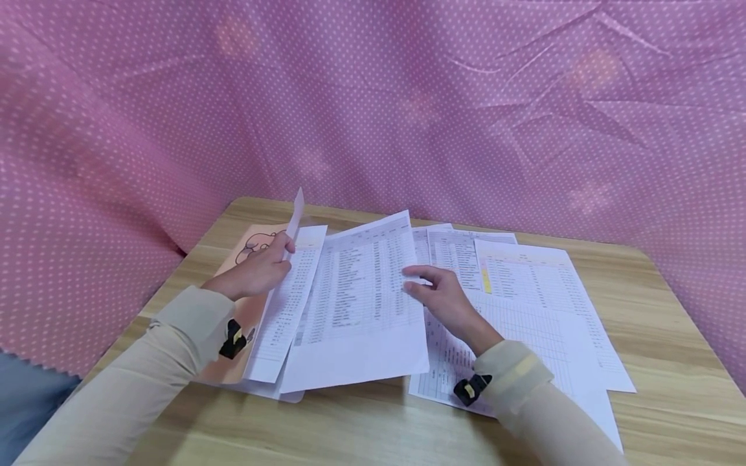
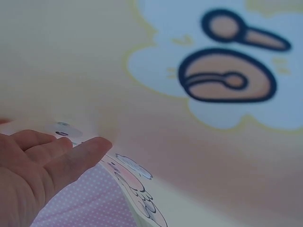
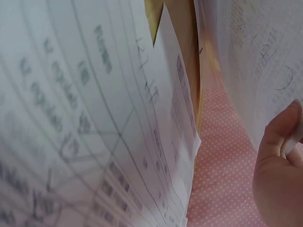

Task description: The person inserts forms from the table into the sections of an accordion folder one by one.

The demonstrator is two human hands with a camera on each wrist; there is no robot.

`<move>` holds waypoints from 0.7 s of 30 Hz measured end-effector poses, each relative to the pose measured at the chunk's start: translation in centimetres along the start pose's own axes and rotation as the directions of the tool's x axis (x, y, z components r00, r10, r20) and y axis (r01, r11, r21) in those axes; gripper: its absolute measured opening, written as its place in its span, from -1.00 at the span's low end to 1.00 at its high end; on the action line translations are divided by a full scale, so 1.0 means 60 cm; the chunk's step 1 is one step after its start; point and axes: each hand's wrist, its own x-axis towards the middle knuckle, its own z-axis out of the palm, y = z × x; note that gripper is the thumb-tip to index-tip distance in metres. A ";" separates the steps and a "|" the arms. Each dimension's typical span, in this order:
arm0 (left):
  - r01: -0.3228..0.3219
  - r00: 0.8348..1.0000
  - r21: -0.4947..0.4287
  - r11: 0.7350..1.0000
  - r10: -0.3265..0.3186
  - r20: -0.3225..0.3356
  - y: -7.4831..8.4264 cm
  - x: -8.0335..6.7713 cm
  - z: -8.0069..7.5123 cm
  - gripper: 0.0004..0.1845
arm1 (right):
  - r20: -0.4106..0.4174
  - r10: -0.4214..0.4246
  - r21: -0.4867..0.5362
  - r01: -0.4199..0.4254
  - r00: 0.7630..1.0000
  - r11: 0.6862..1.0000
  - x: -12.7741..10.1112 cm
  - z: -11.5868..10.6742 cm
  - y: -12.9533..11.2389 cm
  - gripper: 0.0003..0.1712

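A peach-coloured folder (image 1: 236, 369) with cartoon drawings lies at the left of the table, with a narrow strip of printed sheet (image 1: 276, 343) over it. My left hand (image 1: 253, 272) holds the folder's raised leaf; in the left wrist view the cartoon cover (image 2: 227, 123) fills most of the picture, above the fingers (image 2: 78, 158). My right hand (image 1: 445, 301) pinches the right edge of a large printed sheet (image 1: 355, 349), which is lifted at a tilt and overlaps the folder. The right wrist view shows the thumb against this sheet (image 3: 255, 61), with handwriting faintly visible on it.
Several overlapping printed sheets (image 1: 548, 285) are spread at the right, beneath and beyond my right forearm. One bears a yellow mark (image 1: 486, 279). A wooden table (image 1: 350, 427) carries everything, and a pink dotted cloth (image 1: 373, 116) hangs behind and at the sides.
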 end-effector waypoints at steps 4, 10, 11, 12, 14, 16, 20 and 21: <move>-0.003 1.000 0.001 1.000 0.003 0.004 -0.001 0.000 0.000 -0.70 | -0.004 0.001 0.012 0.000 1.000 1.000 0.003 0.009 0.002 -0.63; -0.003 1.000 0.004 1.000 0.003 0.000 -0.001 0.001 0.002 -0.70 | -0.029 0.021 0.017 -0.021 0.999 1.000 0.006 0.025 0.004 -0.64; -0.001 1.000 0.006 1.000 0.001 -0.004 -0.001 0.002 0.002 -0.70 | -0.036 0.027 0.017 -0.026 0.999 1.000 0.007 0.027 0.005 -0.64; 0.002 1.000 0.008 1.000 -0.002 -0.007 -0.002 0.002 0.003 -0.70 | -0.046 0.034 0.015 -0.033 0.998 0.999 0.008 0.030 0.005 -0.65; 0.008 1.000 0.008 1.000 -0.008 -0.009 -0.002 0.002 0.004 -0.69 | -0.065 0.044 0.009 -0.043 0.997 0.999 0.010 0.036 0.007 -0.65; 0.012 1.000 0.009 1.000 -0.012 -0.008 -0.002 0.001 0.005 -0.70 | -0.082 0.046 0.013 -0.045 0.996 0.999 0.012 0.042 0.009 -0.65; 0.011 1.000 0.011 1.000 -0.011 -0.007 -0.003 0.001 0.005 -0.70 | -0.099 0.048 0.041 -0.044 0.994 0.998 0.014 0.056 0.007 -0.63; 0.009 1.000 0.009 1.000 -0.009 -0.006 -0.002 0.000 0.005 -0.70 | -0.105 0.050 0.054 -0.044 0.993 0.998 0.015 0.060 0.008 -0.63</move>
